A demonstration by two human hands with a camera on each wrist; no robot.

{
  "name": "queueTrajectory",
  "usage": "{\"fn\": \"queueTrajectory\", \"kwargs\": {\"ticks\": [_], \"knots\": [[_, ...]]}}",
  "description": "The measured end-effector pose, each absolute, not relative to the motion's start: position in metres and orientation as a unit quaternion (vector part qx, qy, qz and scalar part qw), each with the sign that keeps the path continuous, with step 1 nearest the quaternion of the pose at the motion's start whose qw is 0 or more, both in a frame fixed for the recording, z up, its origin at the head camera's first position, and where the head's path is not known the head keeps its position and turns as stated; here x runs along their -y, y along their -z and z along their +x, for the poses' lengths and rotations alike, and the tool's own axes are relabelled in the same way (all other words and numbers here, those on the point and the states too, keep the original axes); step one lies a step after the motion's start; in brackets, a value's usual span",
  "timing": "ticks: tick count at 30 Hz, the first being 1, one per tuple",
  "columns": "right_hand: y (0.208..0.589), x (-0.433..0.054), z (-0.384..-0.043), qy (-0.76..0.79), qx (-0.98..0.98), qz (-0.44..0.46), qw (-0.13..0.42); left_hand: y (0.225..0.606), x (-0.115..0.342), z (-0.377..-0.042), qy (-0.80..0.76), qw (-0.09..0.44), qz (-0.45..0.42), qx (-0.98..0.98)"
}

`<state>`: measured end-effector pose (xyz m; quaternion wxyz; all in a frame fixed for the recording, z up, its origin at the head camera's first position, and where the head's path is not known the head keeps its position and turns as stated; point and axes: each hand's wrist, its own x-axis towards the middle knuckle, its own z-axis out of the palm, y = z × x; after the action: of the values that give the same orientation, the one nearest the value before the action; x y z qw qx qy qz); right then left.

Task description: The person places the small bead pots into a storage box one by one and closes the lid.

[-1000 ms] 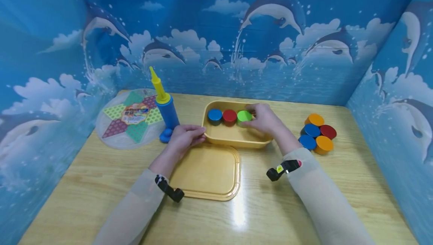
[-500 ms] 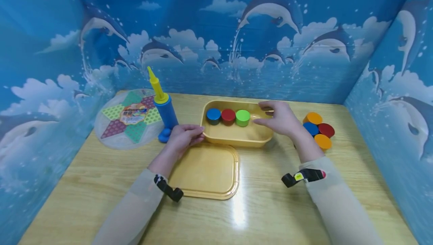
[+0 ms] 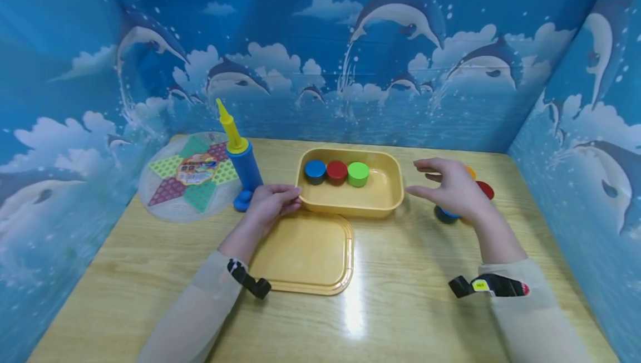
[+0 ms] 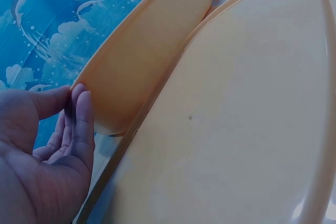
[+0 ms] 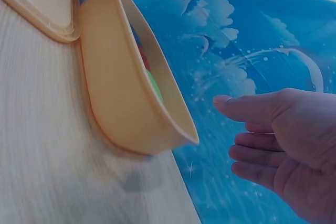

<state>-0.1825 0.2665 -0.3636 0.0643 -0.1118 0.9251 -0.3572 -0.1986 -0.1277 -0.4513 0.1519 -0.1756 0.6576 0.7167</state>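
An orange-yellow plastic box (image 3: 345, 208) stands on the table with a blue (image 3: 315, 171), a red (image 3: 336, 173) and a green round piece (image 3: 358, 174) in a row inside. My left hand (image 3: 270, 205) pinches the box's left rim between thumb and fingers, as the left wrist view also shows (image 4: 52, 145). To the right of the box, my right hand (image 3: 453, 187) hangs in the air with thumb and fingers spread apart and nothing between them. Behind and below it lie more round pieces, among them a red one (image 3: 485, 189) and a blue one (image 3: 445, 215), partly hidden by the hand.
The matching lid (image 3: 305, 254) lies flat in front of the box. Left of the box stands a blue and yellow hand pump (image 3: 244, 165). A clear round star-patterned game board (image 3: 192, 176) lies farther left. A dolphin-printed backdrop (image 3: 310, 45) encloses the table at the back and sides.
My right hand has let go of the green piece, leaving it in the box, and moved right, out of the box toward the loose pieces. The left hand stays at the rim.
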Motion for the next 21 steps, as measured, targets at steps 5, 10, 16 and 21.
{"fn": "queueTrajectory", "kwargs": {"ticks": [5, 10, 16, 21], "knots": [[0.371, -0.284, -0.175, 0.333, -0.933, -0.125, 0.046, 0.451, 0.128, -0.198, -0.718, 0.152, -0.175, -0.656], [0.38, -0.301, -0.17, 0.317, -0.94, -0.119, 0.036, 0.451, 0.128, -0.198, -0.718, 0.152, -0.177, -0.656], [0.385, -0.323, -0.159, 0.341, -0.936, -0.08, 0.032, 0.452, 0.127, -0.199, -0.717, 0.154, -0.183, -0.655], [0.387, -0.343, -0.15, 0.336, -0.94, -0.052, 0.02, 0.45, 0.126, -0.198, -0.717, 0.15, -0.18, -0.657]]}}
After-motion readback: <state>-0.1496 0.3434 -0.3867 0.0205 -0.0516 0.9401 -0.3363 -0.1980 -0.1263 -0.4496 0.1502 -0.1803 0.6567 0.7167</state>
